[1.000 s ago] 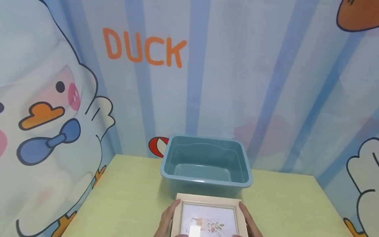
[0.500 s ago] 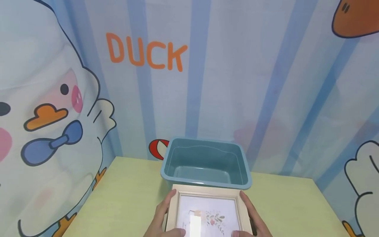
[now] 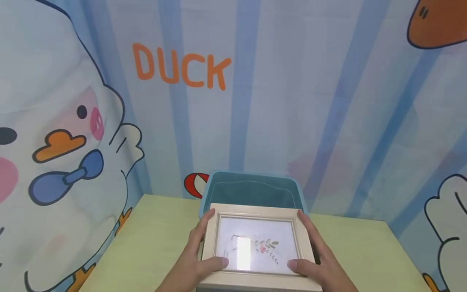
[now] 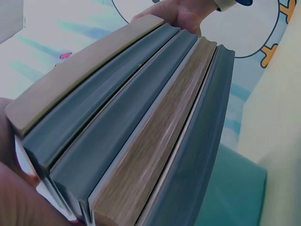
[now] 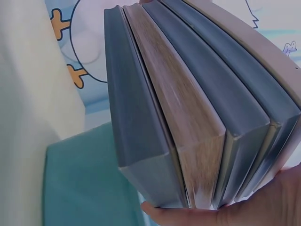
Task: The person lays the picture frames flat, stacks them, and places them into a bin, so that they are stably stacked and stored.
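A stack of several picture frames is held between both hands at the front of the bin. On top lies a cream picture frame (image 3: 262, 243) with a floral print behind glass. Beneath it, the right wrist view shows blue-grey frames (image 5: 207, 61) and a brown wood-grain frame (image 5: 178, 99). My left hand (image 3: 198, 257) grips the stack's left side, thumb on the top frame's face. Opposite, my right hand (image 3: 321, 257) grips the right side in the same way. The teal plastic bin (image 3: 255, 192) stands behind; the stack overlaps its near rim, hiding the bin's floor.
The bin sits on a pale yellow-green table (image 3: 157, 227) near its back edge. Behind hangs a striped blue and white cloth (image 3: 277, 101) with duck drawings, which also covers both sides.
Both hands have raised the stack of picture frames and brought it forward, from below the bin's near side to over its near rim. The head view has tilted slightly upward.
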### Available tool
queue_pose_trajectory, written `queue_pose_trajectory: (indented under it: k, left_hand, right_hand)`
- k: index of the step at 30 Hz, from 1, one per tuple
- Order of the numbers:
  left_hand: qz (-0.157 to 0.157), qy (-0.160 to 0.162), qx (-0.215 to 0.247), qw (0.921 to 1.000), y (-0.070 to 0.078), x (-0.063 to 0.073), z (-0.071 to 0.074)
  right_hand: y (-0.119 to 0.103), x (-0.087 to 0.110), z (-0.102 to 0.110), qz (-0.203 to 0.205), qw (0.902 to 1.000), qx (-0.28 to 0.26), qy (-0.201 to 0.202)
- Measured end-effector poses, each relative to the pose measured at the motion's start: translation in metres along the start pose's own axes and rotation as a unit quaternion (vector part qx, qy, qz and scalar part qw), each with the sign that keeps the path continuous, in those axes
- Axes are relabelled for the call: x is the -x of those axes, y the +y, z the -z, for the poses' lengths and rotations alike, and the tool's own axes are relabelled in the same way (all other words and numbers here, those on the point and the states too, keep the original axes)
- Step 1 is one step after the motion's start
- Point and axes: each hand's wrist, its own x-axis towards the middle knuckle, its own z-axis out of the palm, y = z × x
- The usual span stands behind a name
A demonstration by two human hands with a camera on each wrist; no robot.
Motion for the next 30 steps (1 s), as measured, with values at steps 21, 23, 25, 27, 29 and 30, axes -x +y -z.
queue_pose_trajectory:
  k: [21, 23, 25, 27, 29, 30]
  left_hand:
    - [-0.035, -0.026, -0.003, 0.9991, 0.064, -0.065, 0.014]
    - [-0.033, -0.029, 0.001, 0.999, 0.067, -0.072, 0.015]
    - [-0.031, -0.034, 0.008, 0.9989, 0.07, -0.079, 0.017]
    - [-0.027, -0.038, 0.012, 0.9988, 0.073, -0.087, 0.018]
    - [-0.024, -0.041, 0.011, 0.9988, 0.077, -0.093, 0.019]
    - [-0.022, -0.043, 0.011, 0.9987, 0.08, -0.097, 0.02]
  right_hand:
    - [-0.065, -0.05, 0.018, 0.07, 0.9965, 0.011, -0.045]
    - [-0.069, -0.055, 0.02, 0.07, 0.9963, 0.02, -0.046]
    - [-0.073, -0.061, 0.021, 0.068, 0.996, 0.031, -0.048]
    - [-0.078, -0.067, 0.023, 0.066, 0.996, 0.037, -0.048]
    - [-0.083, -0.072, 0.025, 0.066, 0.9957, 0.04, -0.052]
    - [-0.085, -0.074, 0.027, 0.067, 0.9957, 0.038, -0.052]
